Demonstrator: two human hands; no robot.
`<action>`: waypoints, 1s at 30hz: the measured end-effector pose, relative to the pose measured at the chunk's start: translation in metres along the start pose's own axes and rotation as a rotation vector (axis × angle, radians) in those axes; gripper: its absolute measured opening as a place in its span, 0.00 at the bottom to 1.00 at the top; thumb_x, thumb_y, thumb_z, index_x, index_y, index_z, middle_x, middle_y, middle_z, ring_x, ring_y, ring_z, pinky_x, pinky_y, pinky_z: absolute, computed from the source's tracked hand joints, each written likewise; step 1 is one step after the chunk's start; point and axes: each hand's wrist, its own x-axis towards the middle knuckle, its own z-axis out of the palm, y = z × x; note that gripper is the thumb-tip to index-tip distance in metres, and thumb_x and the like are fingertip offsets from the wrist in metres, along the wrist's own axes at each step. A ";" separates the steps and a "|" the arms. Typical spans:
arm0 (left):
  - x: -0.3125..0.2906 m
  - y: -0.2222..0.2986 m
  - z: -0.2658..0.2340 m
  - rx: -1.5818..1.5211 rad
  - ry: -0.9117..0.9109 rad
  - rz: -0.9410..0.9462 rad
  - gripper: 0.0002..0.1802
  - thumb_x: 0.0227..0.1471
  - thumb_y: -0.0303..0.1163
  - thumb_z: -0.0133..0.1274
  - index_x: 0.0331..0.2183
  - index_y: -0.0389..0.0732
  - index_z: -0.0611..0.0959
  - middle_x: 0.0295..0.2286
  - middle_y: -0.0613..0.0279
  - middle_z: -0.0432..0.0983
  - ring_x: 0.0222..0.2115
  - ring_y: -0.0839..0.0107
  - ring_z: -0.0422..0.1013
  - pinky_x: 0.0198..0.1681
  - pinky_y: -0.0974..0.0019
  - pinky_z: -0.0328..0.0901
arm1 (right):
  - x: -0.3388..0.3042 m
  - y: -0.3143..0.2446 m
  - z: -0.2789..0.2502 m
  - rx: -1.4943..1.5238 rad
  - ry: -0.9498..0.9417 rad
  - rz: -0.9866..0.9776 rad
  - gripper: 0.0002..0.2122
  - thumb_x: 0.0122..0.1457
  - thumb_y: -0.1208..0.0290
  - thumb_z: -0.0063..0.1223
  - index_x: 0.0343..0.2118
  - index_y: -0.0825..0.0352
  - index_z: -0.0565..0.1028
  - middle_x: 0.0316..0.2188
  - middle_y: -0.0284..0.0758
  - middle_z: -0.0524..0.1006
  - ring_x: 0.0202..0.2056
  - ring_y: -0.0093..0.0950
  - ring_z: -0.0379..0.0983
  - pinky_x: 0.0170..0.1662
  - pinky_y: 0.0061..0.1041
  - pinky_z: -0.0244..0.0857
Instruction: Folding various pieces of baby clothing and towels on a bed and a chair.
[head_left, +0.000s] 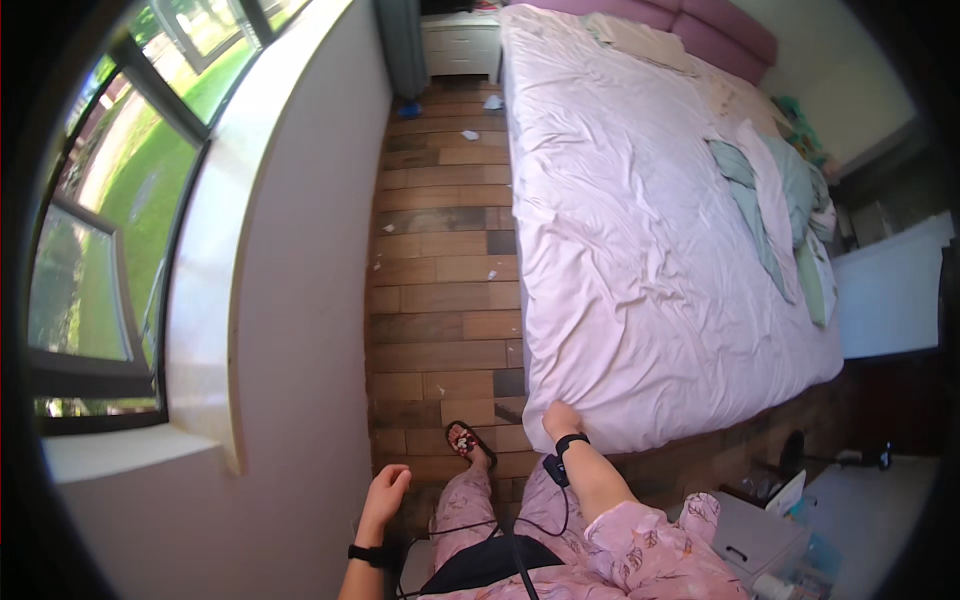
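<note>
A pale pink bed sheet (620,250) covers the large mattress, with many wrinkles across its surface. At the bed's near left corner my right hand (563,421) is closed on the sheet's edge, and creases spread out from that spot. What the fingertips do under the hand is hidden. My left hand (385,492) hangs low beside my left leg, near the wall, its fingers loosely curled together with nothing visible in them. Both wrists wear black bands, and a small black device (554,470) with a cable sits by my right wrist.
A green and pink bedding heap (775,205) lies on the bed's right side. Paper scraps (470,135) and a blue item (409,110) are on the wooden floor (440,300). An open window (110,220) lines the left; a white nightstand (462,48) stands far back, grey drawers (750,535) near right.
</note>
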 end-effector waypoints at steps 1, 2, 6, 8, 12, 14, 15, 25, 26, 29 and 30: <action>0.001 -0.003 -0.004 0.023 -0.016 -0.017 0.14 0.50 0.35 0.48 0.35 0.34 0.75 0.24 0.64 0.72 0.25 0.78 0.67 0.31 0.74 0.63 | 0.000 0.001 -0.002 0.004 0.008 0.020 0.18 0.50 0.57 0.48 0.36 0.67 0.74 0.37 0.45 0.74 0.41 0.42 0.69 0.43 0.36 0.63; 0.005 -0.004 -0.006 0.046 -0.032 -0.033 0.15 0.50 0.36 0.48 0.35 0.34 0.75 0.24 0.64 0.72 0.25 0.78 0.67 0.31 0.74 0.63 | 0.000 0.004 -0.004 -0.033 0.010 -0.057 0.17 0.51 0.58 0.48 0.35 0.67 0.74 0.36 0.45 0.74 0.40 0.42 0.70 0.42 0.36 0.63; 0.022 -0.008 -0.018 0.095 -0.120 -0.106 0.15 0.49 0.36 0.48 0.34 0.34 0.75 0.26 0.61 0.73 0.28 0.75 0.69 0.34 0.72 0.64 | -0.028 0.003 -0.010 -0.088 0.002 -0.241 0.16 0.51 0.59 0.47 0.32 0.69 0.74 0.32 0.47 0.74 0.36 0.43 0.71 0.39 0.39 0.64; 0.032 -0.005 -0.018 0.216 -0.114 0.021 0.16 0.49 0.37 0.49 0.35 0.34 0.75 0.29 0.56 0.75 0.31 0.69 0.71 0.36 0.69 0.64 | -0.048 -0.002 -0.009 -0.098 -0.054 -0.349 0.16 0.52 0.59 0.45 0.31 0.70 0.74 0.29 0.49 0.74 0.34 0.44 0.71 0.38 0.41 0.63; 0.040 0.029 -0.010 0.288 -0.118 0.078 0.16 0.48 0.37 0.49 0.35 0.34 0.75 0.31 0.52 0.75 0.33 0.64 0.71 0.38 0.67 0.64 | -0.089 -0.014 0.008 -0.092 -0.013 -0.476 0.16 0.53 0.60 0.42 0.28 0.69 0.74 0.27 0.47 0.74 0.32 0.45 0.71 0.37 0.42 0.63; 0.041 0.035 -0.010 0.288 -0.120 0.129 0.17 0.47 0.38 0.49 0.36 0.34 0.75 0.31 0.51 0.74 0.34 0.64 0.71 0.39 0.67 0.64 | -0.106 -0.025 0.003 -0.083 -0.121 -0.515 0.16 0.53 0.61 0.42 0.27 0.70 0.75 0.27 0.49 0.74 0.32 0.46 0.71 0.37 0.42 0.63; 0.039 0.033 -0.012 0.289 -0.114 0.131 0.17 0.47 0.38 0.49 0.36 0.34 0.75 0.31 0.51 0.74 0.34 0.64 0.71 0.39 0.67 0.64 | -0.110 -0.030 0.007 -0.083 -0.119 -0.522 0.16 0.53 0.61 0.42 0.27 0.70 0.75 0.27 0.49 0.74 0.32 0.46 0.71 0.37 0.42 0.63; 0.032 0.016 -0.013 0.397 -0.111 0.066 0.18 0.47 0.39 0.50 0.36 0.35 0.75 0.32 0.52 0.75 0.36 0.64 0.71 0.40 0.67 0.64 | -0.103 -0.060 0.058 0.032 -0.214 -0.686 0.16 0.52 0.60 0.41 0.26 0.70 0.74 0.28 0.48 0.74 0.32 0.45 0.70 0.38 0.41 0.62; 0.034 0.021 -0.007 0.408 -0.123 0.074 0.18 0.47 0.39 0.50 0.36 0.35 0.75 0.32 0.52 0.75 0.36 0.64 0.71 0.40 0.67 0.64 | -0.098 -0.059 0.062 0.050 -0.188 -0.682 0.15 0.52 0.61 0.41 0.27 0.70 0.74 0.28 0.48 0.74 0.33 0.45 0.70 0.38 0.41 0.62; 0.040 0.032 0.016 0.411 -0.165 0.046 0.18 0.47 0.39 0.50 0.36 0.35 0.76 0.32 0.52 0.75 0.35 0.65 0.71 0.39 0.67 0.64 | -0.080 -0.047 0.070 0.160 -0.119 -0.621 0.14 0.51 0.63 0.41 0.27 0.70 0.73 0.28 0.48 0.74 0.33 0.45 0.70 0.38 0.41 0.62; 0.049 0.030 0.027 0.417 -0.189 0.070 0.18 0.47 0.39 0.50 0.36 0.35 0.75 0.31 0.53 0.75 0.35 0.66 0.71 0.39 0.67 0.64 | -0.075 -0.039 0.068 0.203 -0.098 -0.608 0.15 0.51 0.62 0.42 0.27 0.70 0.74 0.27 0.49 0.74 0.32 0.45 0.71 0.37 0.41 0.62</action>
